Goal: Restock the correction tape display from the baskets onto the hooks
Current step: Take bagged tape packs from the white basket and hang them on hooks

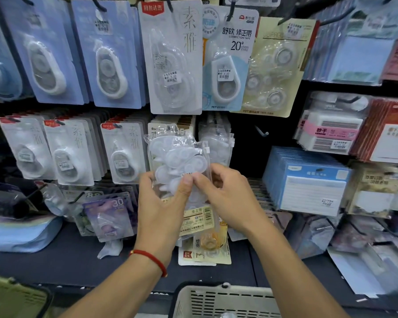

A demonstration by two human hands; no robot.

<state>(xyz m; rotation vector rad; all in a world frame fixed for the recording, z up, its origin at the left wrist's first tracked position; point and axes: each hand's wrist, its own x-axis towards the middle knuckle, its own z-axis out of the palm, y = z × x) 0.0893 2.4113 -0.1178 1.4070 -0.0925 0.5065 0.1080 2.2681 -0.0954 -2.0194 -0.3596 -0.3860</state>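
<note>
A clear plastic pack of several white correction tapes (pixel 177 157) is held upright in front of the middle row of the display. My left hand (pixel 163 203) grips its lower left side, thumb on the front. My right hand (pixel 225 193) pinches its lower right edge. Behind the pack hang a beige-carded tape pack (pixel 156 129) and another clear bag of tapes (pixel 216 143). A bare hook (pixel 261 131) sticks out of the dark panel just right of them. A beige slatted basket (pixel 216 299) sits at the bottom centre, below my arms.
Carded correction tapes fill the upper hooks (pixel 172 56) and the left middle row (pixel 69 152). Sticky-note packs (pixel 308 180) hang at the right. Loose packs lie on the dark shelf (pixel 202 249). A green basket corner (pixel 14 299) shows at bottom left.
</note>
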